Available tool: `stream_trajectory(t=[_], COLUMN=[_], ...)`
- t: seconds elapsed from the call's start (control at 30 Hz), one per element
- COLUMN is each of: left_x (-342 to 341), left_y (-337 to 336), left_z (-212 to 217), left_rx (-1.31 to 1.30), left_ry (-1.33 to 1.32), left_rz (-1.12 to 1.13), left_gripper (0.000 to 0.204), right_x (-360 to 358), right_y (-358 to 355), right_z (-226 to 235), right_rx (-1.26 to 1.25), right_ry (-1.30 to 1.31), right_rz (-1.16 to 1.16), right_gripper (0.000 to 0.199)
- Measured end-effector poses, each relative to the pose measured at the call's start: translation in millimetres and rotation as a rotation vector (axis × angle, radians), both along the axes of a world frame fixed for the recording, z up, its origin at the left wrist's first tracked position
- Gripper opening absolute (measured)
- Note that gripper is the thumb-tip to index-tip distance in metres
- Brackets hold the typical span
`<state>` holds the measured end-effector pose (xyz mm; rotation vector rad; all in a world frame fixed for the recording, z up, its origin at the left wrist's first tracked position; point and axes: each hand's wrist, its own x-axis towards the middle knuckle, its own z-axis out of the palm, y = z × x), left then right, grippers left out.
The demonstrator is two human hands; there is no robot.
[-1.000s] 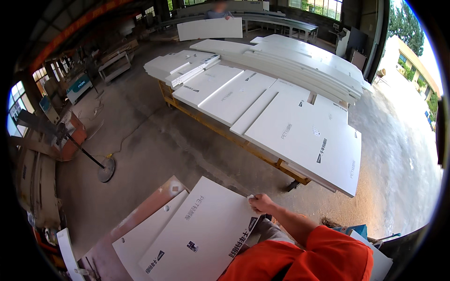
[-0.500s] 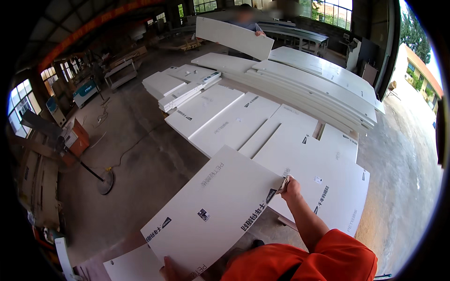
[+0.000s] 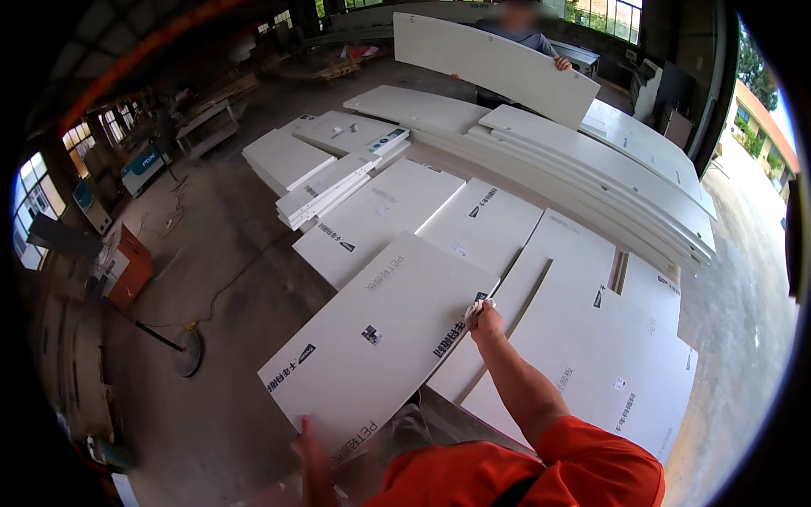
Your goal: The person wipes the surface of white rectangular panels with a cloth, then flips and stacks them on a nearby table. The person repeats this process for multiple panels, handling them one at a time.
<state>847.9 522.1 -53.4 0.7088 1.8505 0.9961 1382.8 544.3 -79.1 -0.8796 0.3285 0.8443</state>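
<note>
A large white board [image 3: 346, 329] with dark printed marks lies tilted before me, its far part overlapping the boards beyond. My left hand [image 3: 311, 441] is closed on its near left edge, the thumb on top and the other fingers hidden underneath. At its right edge my right hand [image 3: 487, 323] is closed around a crumpled white cloth [image 3: 475, 311], which touches the board's rim. Whether those fingers also grip the board I cannot tell. Next to it, more printed white boards [image 3: 557, 355] lie flat side by side.
Across the stacks, a co-worker [image 3: 528, 38] holds a long white panel [image 3: 481, 63] up on edge. Long panels [image 3: 591, 169] are piled at the back right, shorter boards [image 3: 291, 160] at the back left. A round-based stand [image 3: 190, 353] and an orange box [image 3: 127, 266] stand left.
The board in my hands has moved forward, overlapping the boards beyond it more. My right hand has shifted with the cloth back along its edge. The co-worker's panel has moved right.
</note>
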Motion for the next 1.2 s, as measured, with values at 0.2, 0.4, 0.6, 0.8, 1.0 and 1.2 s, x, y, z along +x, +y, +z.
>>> stream_trajectory(t=[0.2, 0.4, 0.6, 0.8, 1.0, 1.2], left_x=[99.2, 176.1, 257.4, 282.6, 315.3, 311.7], left_y=[176.9, 326.3, 431.5, 407.7, 391.9, 391.5], left_z=[31.8, -42.9, -56.1, -110.3, -74.3, -66.7], left_rx=[-0.213, 0.171, 0.014, 0.286, 0.196, 0.103], left_ry=[0.364, 0.087, 0.229, 0.208, -0.023, 0.238], left_rz=[-0.172, -0.101, -0.264, -0.301, -0.257, -0.499], left_gripper=[0.071, 0.083, 0.08, 0.07, 0.065, 0.08], right_x=[27.3, -9.6, -11.0, -49.8, -68.5, -63.2], right_y=[136.0, 163.5, 96.0, 47.7, -3.2, -8.0], right_z=[-35.4, 6.5, -12.6, 16.4, 28.9, 91.4], right_rx=[-0.079, -0.153, -0.263, -0.306, -0.093, 0.13], right_ry=[0.135, -0.221, -0.145, 0.032, -0.027, 0.024], right_rz=[0.066, 0.628, 0.52, 0.327, 0.513, 0.623], right_gripper=[0.035, 0.027, 0.025, 0.031, 0.03, 0.029])
